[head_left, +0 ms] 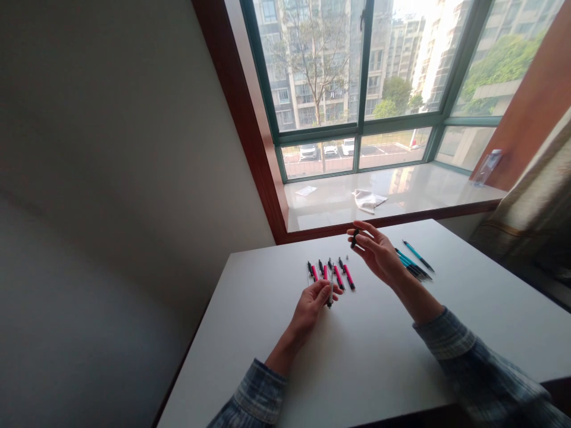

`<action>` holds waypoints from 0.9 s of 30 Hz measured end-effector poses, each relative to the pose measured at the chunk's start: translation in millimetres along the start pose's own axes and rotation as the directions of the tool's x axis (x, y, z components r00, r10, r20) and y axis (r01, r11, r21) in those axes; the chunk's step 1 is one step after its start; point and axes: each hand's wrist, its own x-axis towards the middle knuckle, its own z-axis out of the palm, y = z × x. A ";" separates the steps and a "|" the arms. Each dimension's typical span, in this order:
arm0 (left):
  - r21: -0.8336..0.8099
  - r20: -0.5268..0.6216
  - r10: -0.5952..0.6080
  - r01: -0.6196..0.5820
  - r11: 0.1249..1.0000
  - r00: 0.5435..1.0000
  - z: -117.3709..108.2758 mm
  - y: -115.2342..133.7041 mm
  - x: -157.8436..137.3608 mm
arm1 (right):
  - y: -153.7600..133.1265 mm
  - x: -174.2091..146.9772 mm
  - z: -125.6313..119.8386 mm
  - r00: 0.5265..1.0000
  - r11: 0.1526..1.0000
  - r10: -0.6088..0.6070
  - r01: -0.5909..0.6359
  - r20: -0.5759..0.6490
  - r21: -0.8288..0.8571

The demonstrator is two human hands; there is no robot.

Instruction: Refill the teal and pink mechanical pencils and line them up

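Observation:
My left hand is closed on a slim light-coloured pen piece, held nearly upright with a dark lower end and a thin rod at the top. Raised to its right, my right hand pinches a small black pen part between thumb and fingers. The two pieces are apart. Just beyond my left hand lie several pink pen barrels with black ends, side by side. Black pen parts sit in a row at their far ends. A tiny piece lies near them.
Several teal pens lie grouped right of my right forearm, with one teal pen apart. The white table meets a wooden-edged window sill holding a crumpled wrapper and a clear bottle. A curtain hangs right.

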 end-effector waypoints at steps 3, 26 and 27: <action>-0.004 -0.012 -0.007 0.007 1.000 1.000 -0.6 -0.4 -0.3 | 20.9 10.2 -33.9 0.997 0.910 0.043 -0.063 -0.059 -0.410; -0.021 -0.042 -0.027 0.026 0.999 0.999 2.0 1.0 -0.8 | 56.0 9.0 -73.9 0.938 0.659 0.197 0.088 0.284 -0.747; -0.020 -0.042 -0.028 0.027 0.999 0.999 2.2 1.0 -0.5 | 55.8 8.6 -71.2 0.940 0.653 0.185 0.099 0.285 -0.751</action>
